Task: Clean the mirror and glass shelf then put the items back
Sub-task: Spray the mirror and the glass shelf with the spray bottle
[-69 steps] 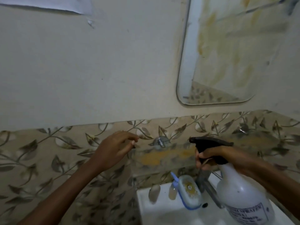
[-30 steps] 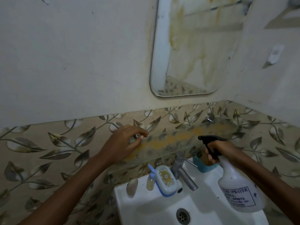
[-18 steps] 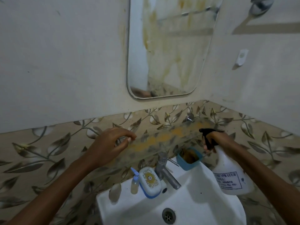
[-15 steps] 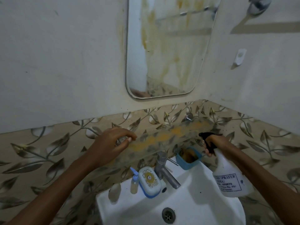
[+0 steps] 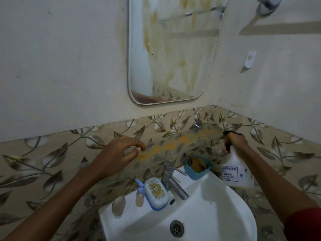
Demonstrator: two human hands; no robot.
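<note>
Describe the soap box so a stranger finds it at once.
Start at the white sink under the mirror. On its back rim, just left of the metal tap, lies the soap box. Only it has a white lid with a gold ornament over a blue base; the bottle beside it is clear.

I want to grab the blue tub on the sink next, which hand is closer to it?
Right. The right hand, gripping the spray bottle, is above and right of the blue tub; the left hand is at the glass shelf's left end, past the tap.
</note>
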